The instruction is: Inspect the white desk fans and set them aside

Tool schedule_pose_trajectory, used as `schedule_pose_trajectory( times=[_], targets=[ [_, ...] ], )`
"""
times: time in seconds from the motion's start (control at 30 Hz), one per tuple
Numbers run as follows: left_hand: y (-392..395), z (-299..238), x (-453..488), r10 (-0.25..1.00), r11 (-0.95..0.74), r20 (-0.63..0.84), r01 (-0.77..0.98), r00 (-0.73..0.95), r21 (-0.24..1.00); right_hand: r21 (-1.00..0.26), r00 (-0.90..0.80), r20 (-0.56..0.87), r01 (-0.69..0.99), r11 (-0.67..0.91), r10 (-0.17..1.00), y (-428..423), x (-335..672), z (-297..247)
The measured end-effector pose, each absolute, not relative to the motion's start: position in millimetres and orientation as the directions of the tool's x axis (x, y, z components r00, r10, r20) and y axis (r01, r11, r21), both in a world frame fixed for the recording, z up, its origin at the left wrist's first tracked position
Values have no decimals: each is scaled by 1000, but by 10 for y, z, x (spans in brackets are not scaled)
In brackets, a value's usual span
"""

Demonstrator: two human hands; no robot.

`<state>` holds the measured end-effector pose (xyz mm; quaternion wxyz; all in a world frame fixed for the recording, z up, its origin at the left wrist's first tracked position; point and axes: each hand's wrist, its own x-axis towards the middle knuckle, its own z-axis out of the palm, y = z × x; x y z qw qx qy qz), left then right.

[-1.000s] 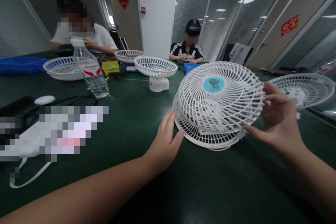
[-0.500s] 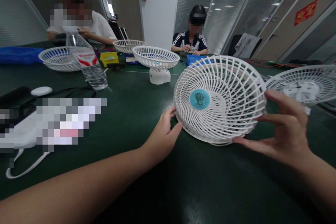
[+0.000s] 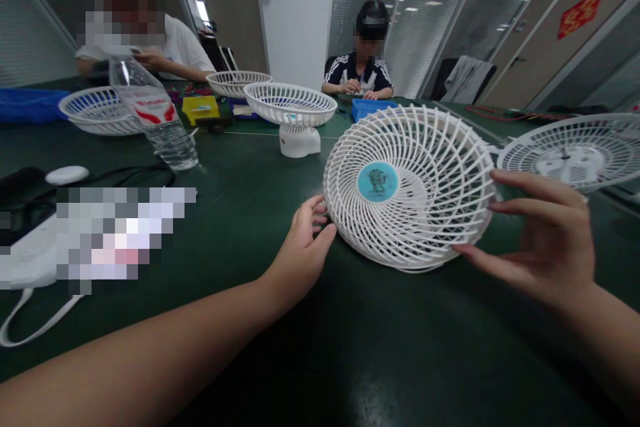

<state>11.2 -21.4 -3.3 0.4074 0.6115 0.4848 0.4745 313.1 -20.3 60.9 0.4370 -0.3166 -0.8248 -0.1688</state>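
A white plastic fan grille (image 3: 425, 187) with a round blue sticker in its middle is tilted on the dark green table (image 3: 320, 347), its hollow side facing me. My right hand (image 3: 545, 240) grips the grille's right rim between thumb and fingers. My left hand (image 3: 303, 253) lies on the table with curled fingers touching the grille's left rim. Whether a second grille lies underneath is hidden.
A second fan grille (image 3: 575, 153) lies at the right, and a grille on a white base (image 3: 293, 110) stands behind. A water bottle (image 3: 153, 117), more grilles (image 3: 95, 110), a yellow box (image 3: 200, 109) and a blue tray (image 3: 370, 109) sit further back. Two people sit across the table.
The grille has been turned over from its domed front facing me to its hollow side facing me, and lowered a little. Both hands stayed at its rims.
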Motion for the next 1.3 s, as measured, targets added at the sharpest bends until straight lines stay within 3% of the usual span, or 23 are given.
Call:
schedule_pose_trajectory(
  times=[0.57,1.3],
  targets=[
    [-239,39,113,993,-114,102,231,62,966,35,-429,845,641,766,320,-203,3058,492],
    [-193,-66,120,980,-194,179,252,82,948,-33,-381,862,615,788,334,-219,3022,501]
  ],
)
